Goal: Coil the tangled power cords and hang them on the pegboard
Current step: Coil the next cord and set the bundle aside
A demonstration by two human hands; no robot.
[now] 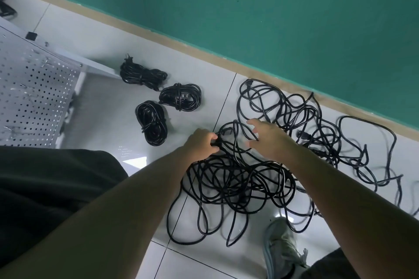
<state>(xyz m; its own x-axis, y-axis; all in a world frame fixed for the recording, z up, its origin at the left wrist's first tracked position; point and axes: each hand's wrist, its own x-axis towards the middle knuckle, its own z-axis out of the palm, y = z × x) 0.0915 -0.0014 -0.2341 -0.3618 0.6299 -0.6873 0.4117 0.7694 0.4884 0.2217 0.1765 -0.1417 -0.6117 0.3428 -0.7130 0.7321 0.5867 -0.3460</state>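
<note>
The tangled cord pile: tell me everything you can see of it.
The tangle is black, glossy power cords, looped and crossed in a loose heap on the white tiled floor, near the green wall. Several plugs show. The left hand grips a strand at its edge; the right hand hovers open over it.

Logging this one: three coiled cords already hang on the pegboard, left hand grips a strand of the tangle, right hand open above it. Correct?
Not quite. The head view shows the three coiled cords lying on the floor beside the pegboard, not hanging on it. The rest holds: the left hand grips a strand of the tangle, and the right hand is open above it.
</note>
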